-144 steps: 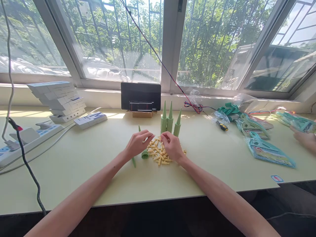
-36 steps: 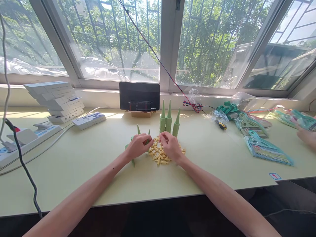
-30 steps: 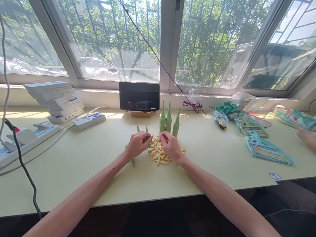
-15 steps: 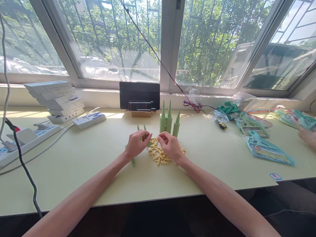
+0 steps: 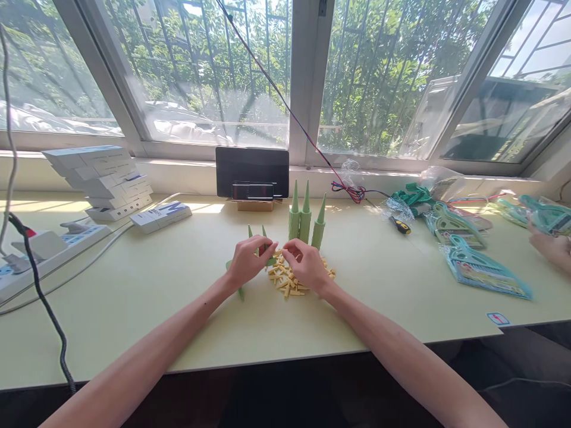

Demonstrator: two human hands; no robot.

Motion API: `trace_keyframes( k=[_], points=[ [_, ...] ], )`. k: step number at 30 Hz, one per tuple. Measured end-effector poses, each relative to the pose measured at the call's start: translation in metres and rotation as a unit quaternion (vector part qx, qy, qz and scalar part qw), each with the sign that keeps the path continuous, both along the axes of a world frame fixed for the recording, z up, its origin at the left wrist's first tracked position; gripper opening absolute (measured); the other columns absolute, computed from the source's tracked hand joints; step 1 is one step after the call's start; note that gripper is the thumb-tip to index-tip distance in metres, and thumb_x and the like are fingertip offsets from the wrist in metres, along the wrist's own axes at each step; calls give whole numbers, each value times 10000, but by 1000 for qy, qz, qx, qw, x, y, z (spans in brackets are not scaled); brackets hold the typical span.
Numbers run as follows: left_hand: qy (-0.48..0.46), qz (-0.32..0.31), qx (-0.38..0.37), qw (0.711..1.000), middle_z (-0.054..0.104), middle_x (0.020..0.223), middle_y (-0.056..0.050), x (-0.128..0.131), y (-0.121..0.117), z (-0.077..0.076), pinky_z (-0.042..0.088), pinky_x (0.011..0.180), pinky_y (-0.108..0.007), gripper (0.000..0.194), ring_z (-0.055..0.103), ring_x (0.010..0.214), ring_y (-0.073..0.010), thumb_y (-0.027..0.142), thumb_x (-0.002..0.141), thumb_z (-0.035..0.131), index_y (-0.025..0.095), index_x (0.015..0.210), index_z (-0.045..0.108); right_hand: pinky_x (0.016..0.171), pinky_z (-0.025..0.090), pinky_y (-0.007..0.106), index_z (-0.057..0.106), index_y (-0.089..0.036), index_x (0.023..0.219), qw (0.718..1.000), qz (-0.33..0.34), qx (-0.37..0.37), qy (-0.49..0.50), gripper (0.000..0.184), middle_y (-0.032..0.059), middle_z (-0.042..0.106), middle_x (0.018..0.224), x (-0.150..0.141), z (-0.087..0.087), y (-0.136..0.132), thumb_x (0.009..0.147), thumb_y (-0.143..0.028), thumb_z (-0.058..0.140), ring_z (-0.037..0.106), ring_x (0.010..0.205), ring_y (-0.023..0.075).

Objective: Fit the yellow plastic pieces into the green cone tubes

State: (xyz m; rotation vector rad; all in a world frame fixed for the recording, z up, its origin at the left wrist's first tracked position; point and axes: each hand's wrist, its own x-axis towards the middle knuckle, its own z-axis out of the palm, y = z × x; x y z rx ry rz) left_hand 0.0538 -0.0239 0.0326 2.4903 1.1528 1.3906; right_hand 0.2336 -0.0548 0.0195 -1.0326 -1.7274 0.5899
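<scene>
My left hand is closed in a pinch, with its thumb and forefinger pointing right. Facing it, my right hand is also pinched, its fingertips a short gap from the left ones. Whatever either pinch holds is too small or hidden to make out. Under and between my hands lies a pile of small yellow plastic pegs. Just behind my right hand stand three green pointed towers. Beside and behind my left hand are green parts with thin spikes, partly covered by that hand.
A black tablet leans at the back. White boxes are stacked at left, near a power strip. To the right lie a yellow-black cutter and bagged teal brush sets. Another person's hand reaches in at the right edge.
My two hands have come closer together, the right one shifting slightly left. At the far right, the other person's hand has moved further into view.
</scene>
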Motion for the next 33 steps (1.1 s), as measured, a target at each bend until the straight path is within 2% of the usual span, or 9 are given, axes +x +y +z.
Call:
trace_keyframes(
  k=[8, 22, 27, 33],
  points=[
    [1, -12, 0, 1000, 584, 615, 15, 0, 1, -2, 414, 587, -231, 232, 509, 555, -106, 303, 920, 567, 173, 745, 645, 610, 453, 249, 667, -183, 939, 1000, 6, -5, -5, 187, 25, 668, 757, 0, 1, 0, 900, -324, 550, 583, 661, 146],
    [6, -23, 3, 1000, 587, 632, 22, -1, 3, -5, 417, 590, -228, 182, 520, 570, -104, 290, 910, 593, 179, 781, 659, 609, 438, 235, 681, -190, 894, 999, 32, 4, -22, 142, 14, 673, 786, -1, -3, 2, 894, -280, 571, 570, 673, 132],
    [1, -16, 8, 1000, 578, 641, 41, -1, 3, -8, 444, 606, -226, 116, 524, 568, -101, 301, 895, 611, 196, 916, 656, 590, 421, 235, 658, -181, 864, 999, 29, 6, -21, 154, 10, 640, 730, -1, -3, 2, 901, -279, 545, 542, 642, 130],
    [-74, -45, -54, 995, 588, 688, 51, 3, -3, -1, 552, 706, -276, 316, 587, 607, -114, 375, 880, 618, 222, 1141, 526, 585, 433, 254, 631, -181, 851, 1000, 4, 12, -3, 186, 19, 628, 729, -1, -2, 1, 910, -322, 525, 541, 628, 139]
  ],
)
